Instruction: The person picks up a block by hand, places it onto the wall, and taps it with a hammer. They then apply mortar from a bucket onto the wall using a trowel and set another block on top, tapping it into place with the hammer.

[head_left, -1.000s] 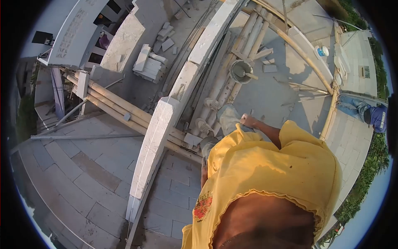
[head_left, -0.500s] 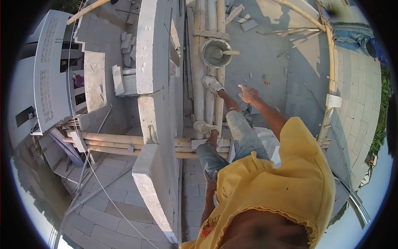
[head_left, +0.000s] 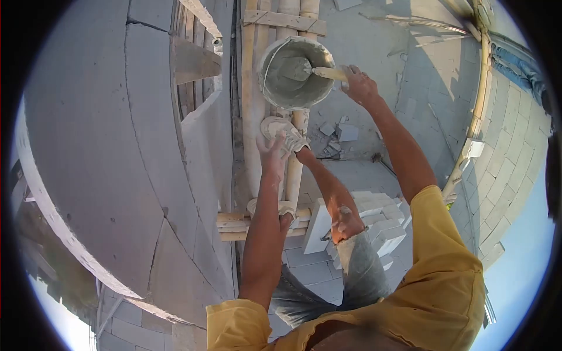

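My right hand (head_left: 358, 86) closes round the pale handle of a trowel (head_left: 329, 73). The trowel's mortar-coated blade lies inside a bucket (head_left: 267, 93) of wet grey mortar (head_left: 287, 88). The bucket stands on bamboo poles, just beyond my forward shoe (head_left: 275, 126). My left hand (head_left: 272, 151) hangs with its fingers spread, overlapping that shoe in this view, with nothing in it. Dust whitens its fingers.
A tall block wall (head_left: 146, 134) with an opening rises at my left. Bamboo poles (head_left: 249, 117) joined by a wooden crosspiece (head_left: 285, 21) carry my feet. White blocks (head_left: 383, 219) are stacked below. Another person's jeans (head_left: 518, 67) show at far right.
I have bent down towards the bucket. My right hand has gone from open in the air to gripping the trowel handle. My left hand has come forward from beside my leg.
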The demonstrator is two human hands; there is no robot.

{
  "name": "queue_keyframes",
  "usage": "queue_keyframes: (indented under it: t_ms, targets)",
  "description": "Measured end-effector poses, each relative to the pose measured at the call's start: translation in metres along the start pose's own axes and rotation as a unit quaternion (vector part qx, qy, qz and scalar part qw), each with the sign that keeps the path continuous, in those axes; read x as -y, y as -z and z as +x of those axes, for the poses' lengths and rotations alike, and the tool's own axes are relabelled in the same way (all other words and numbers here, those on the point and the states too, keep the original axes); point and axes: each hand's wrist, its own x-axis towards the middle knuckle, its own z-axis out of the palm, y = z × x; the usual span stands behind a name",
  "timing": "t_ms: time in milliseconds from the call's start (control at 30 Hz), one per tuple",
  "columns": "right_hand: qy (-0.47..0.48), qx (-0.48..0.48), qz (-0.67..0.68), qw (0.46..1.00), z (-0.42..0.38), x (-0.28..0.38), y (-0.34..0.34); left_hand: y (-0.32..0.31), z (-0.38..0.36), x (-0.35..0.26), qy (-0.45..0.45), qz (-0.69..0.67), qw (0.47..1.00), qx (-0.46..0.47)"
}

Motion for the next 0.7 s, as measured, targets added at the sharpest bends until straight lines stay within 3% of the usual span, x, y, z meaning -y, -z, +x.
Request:
queue_keyframes:
  t_ms: [33,133,233,333,400,533,633,700]
  targets:
    - [0.013,0.024,0.007,1.000,0.004,0.000,-0.008,-0.023,0.021,-0.004,0.001,0.009,0.999,0.038]
    - [-0.015,0.081,0.002,0.997,0.019,0.011,-0.013,-0.063,0.087,0.012,-0.095,-0.009,0.995,-0.021]
    - [0.007,0.104,-0.045,0.994,0.016,0.023,-0.024,-0.066,0.115,-0.010,-0.011,-0.022,0.999,-0.042]
    - [0.025,0.033,0.052,0.998,0.007,0.033,-0.035,-0.065,0.125,-0.023,-0.057,-0.008,0.994,-0.094]
    - [0.034,0.042,0.083,0.995,0.000,0.043,-0.023,-0.063,0.125,-0.030,-0.112,0.078,0.986,-0.092]
    - [0.047,-0.020,0.084,0.995,-0.045,0.066,0.024,-0.075,0.080,-0.047,-0.266,0.214,0.928,-0.152]
    - [0.072,-0.056,0.026,0.996,-0.097,0.061,0.054,-0.055,0.030,-0.057,-0.290,0.305,0.886,-0.193]
    - [0.103,-0.077,-0.020,0.991,-0.137,0.059,0.074,-0.027,-0.023,-0.064,-0.253,0.332,0.885,-0.205]
